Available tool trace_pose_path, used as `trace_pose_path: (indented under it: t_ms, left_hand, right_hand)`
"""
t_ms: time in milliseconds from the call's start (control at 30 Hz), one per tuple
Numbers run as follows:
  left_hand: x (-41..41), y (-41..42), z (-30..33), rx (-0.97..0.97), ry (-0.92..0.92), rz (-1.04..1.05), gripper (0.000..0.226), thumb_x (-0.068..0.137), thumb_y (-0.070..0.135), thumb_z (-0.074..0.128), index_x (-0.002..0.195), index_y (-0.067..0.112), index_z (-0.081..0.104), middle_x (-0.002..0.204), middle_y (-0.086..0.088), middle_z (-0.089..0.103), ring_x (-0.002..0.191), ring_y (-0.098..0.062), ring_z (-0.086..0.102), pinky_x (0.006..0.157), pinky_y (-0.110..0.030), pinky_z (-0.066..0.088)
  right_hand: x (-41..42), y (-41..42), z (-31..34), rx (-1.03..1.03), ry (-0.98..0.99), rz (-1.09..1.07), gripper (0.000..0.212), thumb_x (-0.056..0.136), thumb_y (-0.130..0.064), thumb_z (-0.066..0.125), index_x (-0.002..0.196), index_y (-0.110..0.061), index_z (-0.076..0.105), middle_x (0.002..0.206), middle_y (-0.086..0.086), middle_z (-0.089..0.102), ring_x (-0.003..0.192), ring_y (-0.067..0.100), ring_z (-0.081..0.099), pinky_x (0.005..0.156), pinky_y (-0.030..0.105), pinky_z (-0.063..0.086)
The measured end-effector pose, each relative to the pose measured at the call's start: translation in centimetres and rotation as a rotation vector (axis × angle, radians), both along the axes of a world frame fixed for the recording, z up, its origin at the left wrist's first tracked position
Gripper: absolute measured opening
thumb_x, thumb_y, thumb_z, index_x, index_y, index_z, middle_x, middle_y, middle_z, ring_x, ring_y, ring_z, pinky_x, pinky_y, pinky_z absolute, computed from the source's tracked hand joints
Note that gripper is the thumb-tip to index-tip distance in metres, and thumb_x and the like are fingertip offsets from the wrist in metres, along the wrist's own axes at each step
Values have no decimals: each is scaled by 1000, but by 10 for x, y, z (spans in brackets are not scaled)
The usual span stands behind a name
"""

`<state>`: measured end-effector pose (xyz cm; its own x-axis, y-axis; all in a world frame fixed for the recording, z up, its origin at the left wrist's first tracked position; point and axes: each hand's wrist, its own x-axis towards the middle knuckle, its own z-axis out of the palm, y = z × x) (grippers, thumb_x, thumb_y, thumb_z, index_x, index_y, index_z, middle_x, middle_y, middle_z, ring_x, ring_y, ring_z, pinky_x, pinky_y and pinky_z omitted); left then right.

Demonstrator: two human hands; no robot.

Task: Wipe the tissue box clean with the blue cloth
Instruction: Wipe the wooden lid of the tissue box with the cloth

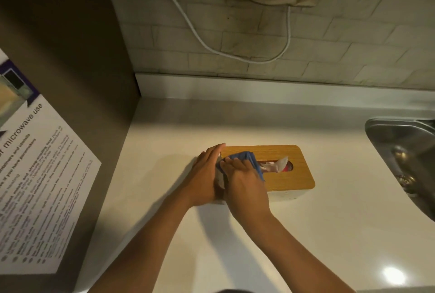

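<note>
The tissue box [292,178] has a wooden lid and a pale base, and it lies on the white counter [329,222] with a tissue sticking out of its slot. My left hand [204,175] presses flat against the box's left end. My right hand [244,184] lies on the left part of the lid, pressing the blue cloth [242,157] onto the wood. Most of the cloth is hidden beneath that hand.
A steel sink [404,151] sits at the right edge of the counter. A dark cabinet side with a printed microwave notice [40,186] stands on the left. White cables [235,55] hang on the tiled wall behind.
</note>
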<state>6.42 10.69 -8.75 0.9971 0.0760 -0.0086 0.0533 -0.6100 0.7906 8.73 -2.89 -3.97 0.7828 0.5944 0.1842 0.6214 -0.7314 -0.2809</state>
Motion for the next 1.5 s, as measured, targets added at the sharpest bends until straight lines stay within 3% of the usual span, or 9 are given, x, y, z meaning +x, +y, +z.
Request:
trace_pose_path:
  t_ms: [167, 267, 433, 600, 767, 967, 1167, 1267, 1500]
  left_hand:
    - [2, -1, 1, 18, -16, 25, 107, 69, 42, 81, 157, 22, 24, 159, 5, 32, 143, -18, 34, 120, -35, 27]
    - [2, 1, -1, 19, -22, -7, 112, 64, 41, 82, 157, 19, 23, 158, 3, 31, 141, -16, 34, 118, -28, 26]
    - [4, 2, -1, -36, 1, -13, 120, 50, 61, 82, 150, 33, 21, 146, 25, 26, 136, -2, 29, 117, -20, 23]
    - [6, 3, -7, -16, 2, 14, 129, 55, 37, 98, 157, 22, 20, 156, 10, 29, 141, -11, 31, 119, -30, 28]
    - [2, -2, -1, 11, 2, 49, 129, 51, 46, 97, 154, 33, 20, 144, 24, 27, 129, -1, 30, 112, -28, 34]
    - [1, -4, 4, 15, 59, 51, 127, 50, 55, 93, 150, 42, 15, 140, 25, 29, 129, -3, 31, 108, -32, 40]
    - [5, -2, -2, 11, 51, 73, 130, 41, 58, 93, 150, 40, 24, 147, 21, 34, 134, -9, 40, 109, -41, 44]
    - [4, -1, -1, 36, 54, 73, 129, 42, 59, 93, 149, 42, 23, 146, 23, 34, 133, -9, 41, 108, -43, 46]
    - [0, -5, 16, 147, 117, 35, 129, 47, 67, 87, 151, 44, 13, 146, 21, 26, 138, -11, 30, 115, -43, 37]
  right_hand:
    - [-26, -21, 0, 15, 16, 76, 42, 46, 5, 60, 81, -18, 68, 79, -3, 64, 69, 19, 56, 62, 24, 45]
    - [-13, -9, -2, 26, 19, 56, 36, 49, 3, 72, 78, -18, 69, 77, -3, 65, 71, 18, 59, 63, 25, 48]
    - [28, 18, -16, -58, 153, -45, 41, 91, -22, 57, 132, -18, 55, 129, 1, 57, 122, 19, 50, 106, 27, 32]
    - [9, -2, -9, -52, 64, 57, 42, 60, -7, 81, 101, -14, 71, 94, 1, 69, 85, 22, 64, 72, 32, 54]
    - [48, -7, 11, -92, -20, 15, 33, 91, -13, 57, 123, -23, 59, 117, -4, 59, 110, 17, 55, 86, 28, 44]
    - [81, -57, 9, -158, -27, -284, 28, 92, -17, 58, 118, -27, 61, 116, -5, 60, 113, 15, 50, 92, 25, 41]
    - [34, -13, 12, -139, 35, -84, 39, 93, -22, 61, 131, -20, 51, 127, 2, 57, 119, 20, 51, 104, 31, 38]
    - [37, -17, 16, -101, 22, -7, 42, 93, -19, 62, 133, -24, 52, 128, 1, 56, 121, 19, 49, 102, 31, 40]
    - [81, -63, 15, -116, -22, -230, 34, 95, -11, 55, 122, -30, 61, 116, -5, 60, 111, 13, 49, 93, 23, 41]
